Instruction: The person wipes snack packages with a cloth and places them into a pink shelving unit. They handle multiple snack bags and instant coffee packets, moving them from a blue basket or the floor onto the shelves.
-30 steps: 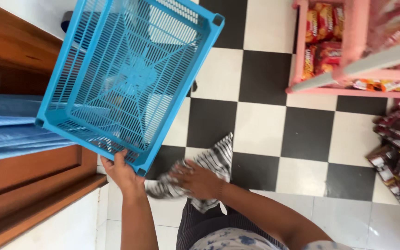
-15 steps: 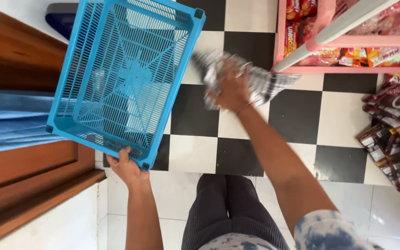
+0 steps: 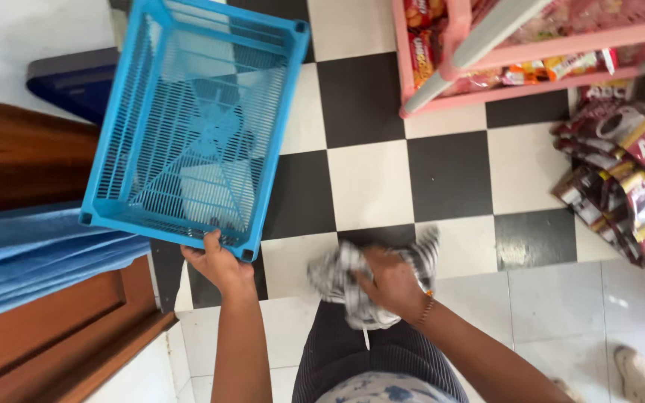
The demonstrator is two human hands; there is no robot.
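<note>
My left hand [image 3: 218,263] grips the near rim of a blue plastic mesh basket [image 3: 192,127], held up over the checkered floor with its open side facing me. The basket looks empty. My right hand [image 3: 391,280] is closed on a bunched black-and-white striped cloth [image 3: 352,277], held low in front of my legs, apart from the basket and to its right.
A pink shelf rack [image 3: 487,82] with snack packets stands at the upper right. Hanging strips of sachets [image 3: 628,179] are at the right edge. A wooden door or cabinet [image 3: 31,164] and blue fabric [image 3: 31,254] lie at the left. Someone's foot [image 3: 636,366] shows at bottom right.
My right hand went out with the cloth toward the pink rack, then came back down in front of my legs. The basket stayed in my left hand, shifting slightly.
</note>
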